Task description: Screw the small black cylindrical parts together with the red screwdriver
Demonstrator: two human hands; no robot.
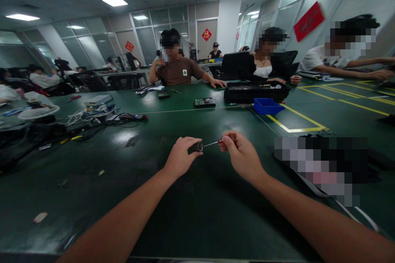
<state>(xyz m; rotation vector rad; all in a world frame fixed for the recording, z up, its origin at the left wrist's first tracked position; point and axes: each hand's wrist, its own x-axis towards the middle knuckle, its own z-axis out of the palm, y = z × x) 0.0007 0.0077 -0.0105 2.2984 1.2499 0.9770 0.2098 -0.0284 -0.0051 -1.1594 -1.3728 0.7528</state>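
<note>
My left hand (182,156) grips a short dark cylinder (196,147) between thumb and fingers, its round end facing right. In my right hand (242,154) is a screwdriver (219,141) with a thin metal shaft and a reddish handle mostly covered by my fingers. The shaft points left, its tip at or close to the cylinder's round end; whether it touches I cannot tell. Both hands are raised over the green table (197,213).
Ahead lie a circuit-board device (204,102), a blue bin (268,106) and a long black tray (256,92). Tangled cables (92,117) spread at the left. A partly blurred flat object (321,168) lies to the right. Several people sit around the table, one directly opposite (179,65).
</note>
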